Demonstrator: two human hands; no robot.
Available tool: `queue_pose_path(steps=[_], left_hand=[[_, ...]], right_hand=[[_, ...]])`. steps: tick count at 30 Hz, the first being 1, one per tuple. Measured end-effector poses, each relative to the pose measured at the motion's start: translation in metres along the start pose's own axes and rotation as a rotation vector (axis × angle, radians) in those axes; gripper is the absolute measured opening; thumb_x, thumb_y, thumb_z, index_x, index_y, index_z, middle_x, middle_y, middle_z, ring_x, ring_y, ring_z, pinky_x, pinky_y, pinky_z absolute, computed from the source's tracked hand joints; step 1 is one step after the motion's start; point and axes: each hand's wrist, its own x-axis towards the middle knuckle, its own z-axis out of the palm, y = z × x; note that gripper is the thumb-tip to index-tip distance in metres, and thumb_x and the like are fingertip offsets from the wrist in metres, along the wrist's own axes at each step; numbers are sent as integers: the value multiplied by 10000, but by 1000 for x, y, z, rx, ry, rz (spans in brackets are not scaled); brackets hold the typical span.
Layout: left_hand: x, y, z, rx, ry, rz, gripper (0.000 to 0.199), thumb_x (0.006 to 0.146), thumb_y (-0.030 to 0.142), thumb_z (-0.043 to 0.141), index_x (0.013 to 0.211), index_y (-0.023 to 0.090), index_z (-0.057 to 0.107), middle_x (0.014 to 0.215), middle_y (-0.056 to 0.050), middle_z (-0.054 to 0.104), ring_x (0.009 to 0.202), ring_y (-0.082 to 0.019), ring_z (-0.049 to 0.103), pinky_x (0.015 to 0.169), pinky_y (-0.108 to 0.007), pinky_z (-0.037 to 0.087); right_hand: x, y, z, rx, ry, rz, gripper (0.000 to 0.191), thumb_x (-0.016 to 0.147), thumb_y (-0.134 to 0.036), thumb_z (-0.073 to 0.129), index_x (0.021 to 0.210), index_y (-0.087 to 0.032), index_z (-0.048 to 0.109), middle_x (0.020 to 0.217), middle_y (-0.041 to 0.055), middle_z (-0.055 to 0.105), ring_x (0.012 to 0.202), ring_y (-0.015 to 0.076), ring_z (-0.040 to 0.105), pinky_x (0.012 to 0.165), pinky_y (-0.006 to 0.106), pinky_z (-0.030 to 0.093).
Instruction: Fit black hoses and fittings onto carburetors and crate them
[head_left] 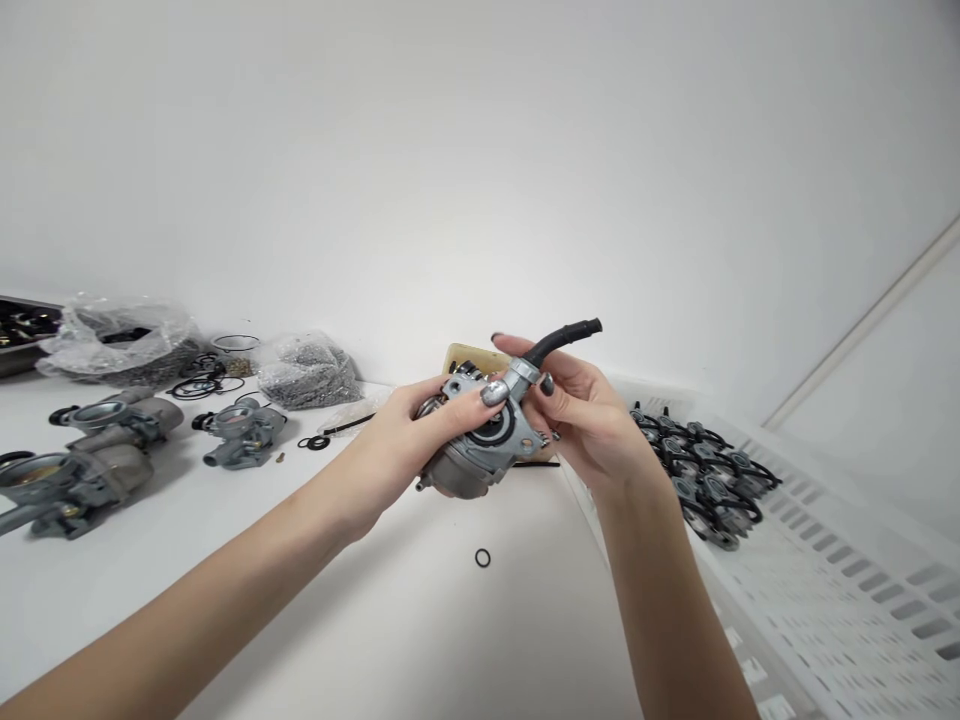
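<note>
Over the desk [360, 620], the left hand [397, 450] and right hand [589, 420] are pressing their grips around a metal carburetor [480, 450].

A parts workshop: a white workbench [225, 600] holds carburetors [244, 432], bagged small parts [307, 372] and O-rings [202, 388].

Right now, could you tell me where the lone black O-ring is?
In the head view, the O-ring lies on the white table, below the carburetor in the left hand and right hand.

There are two hands [397, 450] [585, 420], four carburetors [480, 440] [112, 415] [240, 430] [67, 490], two plastic bags [120, 340] [307, 372] and one O-ring [482, 558].
</note>
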Motion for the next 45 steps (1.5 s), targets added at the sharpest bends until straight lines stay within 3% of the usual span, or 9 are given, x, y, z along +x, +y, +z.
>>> queue_pose_path(steps=[7,18,24,30,39,42,45], left_hand=[[2,-3,-3,41,41,-6,536,743,612,650,1066,186,680,985,-90,716,685,-201,656,638,-338,554],[2,-2,0,37,63,51,480,704,522,727,1035,177,678,949,-84,733,663,-197,660,608,-310,555],[1,-3,-3,22,37,41,561,701,556,721,1131,202,655,983,-86,733,681,-200,676,606,-293,554],[2,-5,-3,5,47,26,552,699,578,714,1084,185,679,1005,-100,731,655,-191,672,599,-294,557],[3,-3,0,-28,46,105,432,694,390,761,1063,185,667,871,-53,737,683,-192,675,573,-264,557],[2,-5,-1,63,100,183,331,730,332,733,1029,204,677,900,-25,733,773,-173,671,616,-207,538],[-3,-1,0,167,177,218,305,706,282,751,994,219,673,798,13,705,690,-143,638,534,-169,495]], right_hand=[[3,3,-1,29,-4,-8,213,732,-356,780,899,-236,724,872,-3,635,453,34,405,419,215,332],[3,6,0,88,17,-5,252,653,-353,837,813,-223,693,798,-10,629,477,56,389,398,202,339],[0,2,-7,-24,-68,-9,301,786,-419,726,1048,-271,718,878,9,654,501,61,444,503,230,430],[1,4,-6,-40,-18,-41,252,744,-434,759,914,-249,738,929,12,669,454,45,410,477,239,430],[3,4,0,55,1,-26,252,669,-400,823,841,-232,745,820,3,625,514,63,443,446,207,418],[3,5,0,63,-3,-34,245,670,-397,823,839,-238,743,849,5,631,540,68,460,475,208,439],[2,5,-1,48,-19,-35,251,677,-400,817,863,-248,743,882,13,645,617,92,529,534,216,470]])
